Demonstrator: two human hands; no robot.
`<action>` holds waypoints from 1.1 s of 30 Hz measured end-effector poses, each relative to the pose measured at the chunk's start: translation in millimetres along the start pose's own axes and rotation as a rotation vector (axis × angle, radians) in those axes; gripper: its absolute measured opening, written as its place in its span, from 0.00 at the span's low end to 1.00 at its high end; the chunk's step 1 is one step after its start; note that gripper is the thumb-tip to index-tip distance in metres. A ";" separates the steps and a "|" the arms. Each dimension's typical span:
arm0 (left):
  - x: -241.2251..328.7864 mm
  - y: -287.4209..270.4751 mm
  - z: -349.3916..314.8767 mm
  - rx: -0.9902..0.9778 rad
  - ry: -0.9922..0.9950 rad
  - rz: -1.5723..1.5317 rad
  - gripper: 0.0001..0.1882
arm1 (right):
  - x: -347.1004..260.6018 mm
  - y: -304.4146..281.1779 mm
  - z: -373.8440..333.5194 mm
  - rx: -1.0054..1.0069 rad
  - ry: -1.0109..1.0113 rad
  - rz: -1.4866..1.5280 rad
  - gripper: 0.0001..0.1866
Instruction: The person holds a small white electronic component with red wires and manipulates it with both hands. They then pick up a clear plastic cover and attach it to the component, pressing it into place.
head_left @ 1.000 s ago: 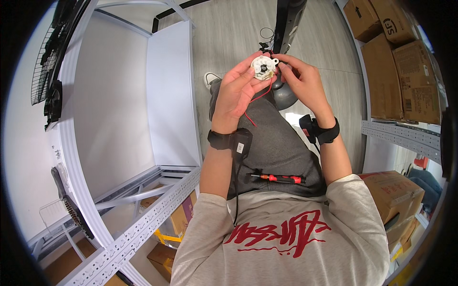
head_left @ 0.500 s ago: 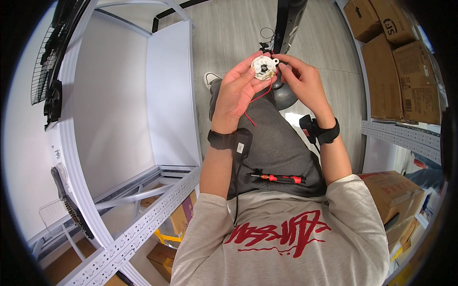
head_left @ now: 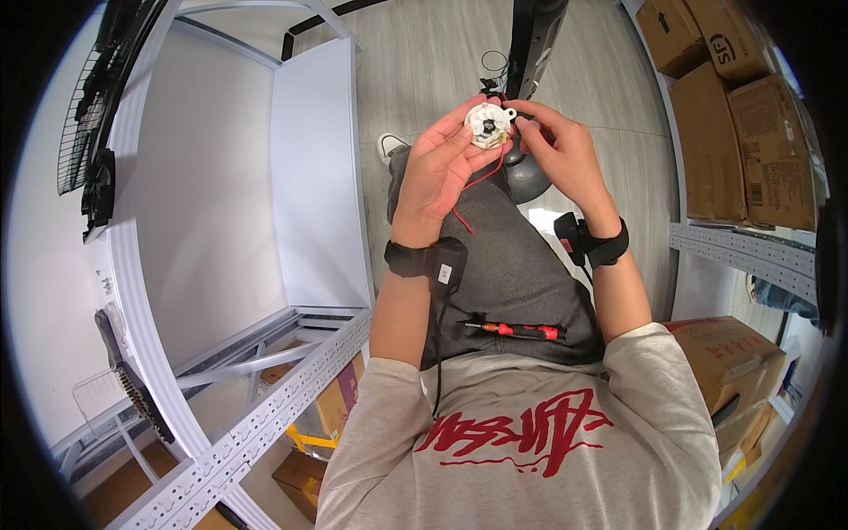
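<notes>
We saw the left hand (head_left: 436, 172) gripping a round white part (head_left: 481, 117) between its thumb and fingers, the open, detailed face turned up toward us. The fingers of the right hand (head_left: 572, 155) were curled at the small loop on the part's right edge; we could not tell whether they pinched it. A red wire (head_left: 484, 179) hung from below the fingers toward the lap. Nearer the body than the fingers, a red-and-black screwdriver (head_left: 528, 332) lay across the grey trousers (head_left: 517, 265). Just beyond the fingers stood a black post (head_left: 530, 44); well to their right were stacked cardboard boxes (head_left: 707, 146).
</notes>
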State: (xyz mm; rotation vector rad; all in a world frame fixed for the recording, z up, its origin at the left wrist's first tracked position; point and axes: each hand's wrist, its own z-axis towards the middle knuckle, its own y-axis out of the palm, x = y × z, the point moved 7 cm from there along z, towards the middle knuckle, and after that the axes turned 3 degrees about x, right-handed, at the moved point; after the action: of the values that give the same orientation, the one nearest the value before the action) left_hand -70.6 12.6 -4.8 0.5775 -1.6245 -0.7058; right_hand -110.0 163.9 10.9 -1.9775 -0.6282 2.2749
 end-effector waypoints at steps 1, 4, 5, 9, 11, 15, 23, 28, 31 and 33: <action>0.2 0.5 0.0 0.000 -0.001 0.004 0.25 | 0.4 0.1 0.2 0.001 -0.008 -0.001 0.15; 0.5 0.8 -0.1 -0.002 -0.004 0.010 0.25 | 1.9 -0.4 0.5 0.011 -0.025 -0.006 0.15; 0.3 0.0 -0.1 -0.003 -0.004 0.007 0.25 | 0.9 -1.3 0.4 0.019 -0.026 -0.008 0.15; 0.6 -0.1 0.2 -0.009 -0.002 -0.005 0.25 | 2.0 -15.0 0.2 0.175 0.047 0.073 0.13; 0.8 1.5 0.3 -0.013 -0.009 -0.008 0.26 | 5.7 -20.4 2.0 0.220 0.068 0.164 0.12; 1.8 -0.6 0.3 -0.007 -0.009 -0.011 0.26 | 0.1 -21.6 3.8 0.194 0.052 0.269 0.10; 2.1 2.0 -0.7 0.011 -0.012 -0.038 0.25 | -4.2 -15.9 4.2 0.066 0.038 0.430 0.09; 2.2 0.8 -0.3 0.015 -0.014 -0.036 0.25 | -3.6 -12.4 1.8 -0.001 0.086 0.448 0.10; 1.7 1.7 -0.4 0.016 -0.015 -0.046 0.25 | -4.4 -11.1 1.2 -0.018 0.080 0.449 0.11; 1.0 0.8 -0.1 0.021 -0.018 -0.047 0.25 | -6.1 -9.9 -0.2 -0.026 0.063 0.448 0.11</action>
State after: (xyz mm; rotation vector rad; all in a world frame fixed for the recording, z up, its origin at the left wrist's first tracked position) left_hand -70.7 12.5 -3.6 0.6281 -1.6412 -0.7311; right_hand -110.8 171.2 20.1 -2.3912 -0.2225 2.4249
